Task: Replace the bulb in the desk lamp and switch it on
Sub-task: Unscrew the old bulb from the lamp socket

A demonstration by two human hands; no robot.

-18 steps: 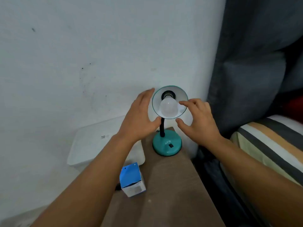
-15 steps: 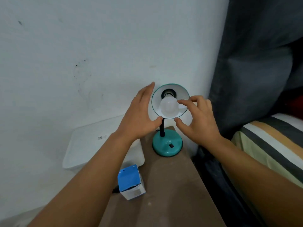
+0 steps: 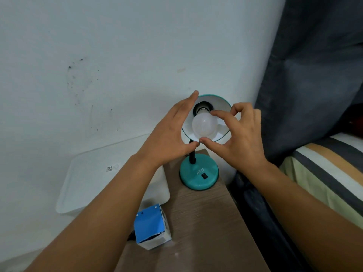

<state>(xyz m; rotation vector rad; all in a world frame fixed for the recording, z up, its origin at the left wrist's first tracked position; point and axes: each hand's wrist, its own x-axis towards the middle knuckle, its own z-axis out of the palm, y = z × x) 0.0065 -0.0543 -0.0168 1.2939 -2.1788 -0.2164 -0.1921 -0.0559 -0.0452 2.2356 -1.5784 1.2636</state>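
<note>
A teal desk lamp (image 3: 199,173) stood at the far end of a narrow brown table (image 3: 204,222), just right of the frame's centre, its round base flat on the wood and its shade (image 3: 220,103) tipped toward the camera. A white bulb (image 3: 203,125) sat in the socket inside the shade, unlit.

The left hand (image 3: 167,142) cupped the left rim of the shade, fingers straight and pressed together, the thumb reaching under the lower edge. The right hand (image 3: 241,140) was at the bulb: the index fingertip lay on its upper right side and the thumb touched its underside, so the two pinched the bulb between them, while the other fingers curled loosely behind.

A black switch (image 3: 204,176) showed on the lamp base below the letters ATN. Near the lower middle of the frame, a small blue and white box (image 3: 151,228) rested on the table's left edge. A white plastic bin (image 3: 88,173) sat to the left, against the white wall (image 3: 117,46). At the right edge were a dark grey curtain (image 3: 314,75) and a striped bed cover (image 3: 334,169).
</note>
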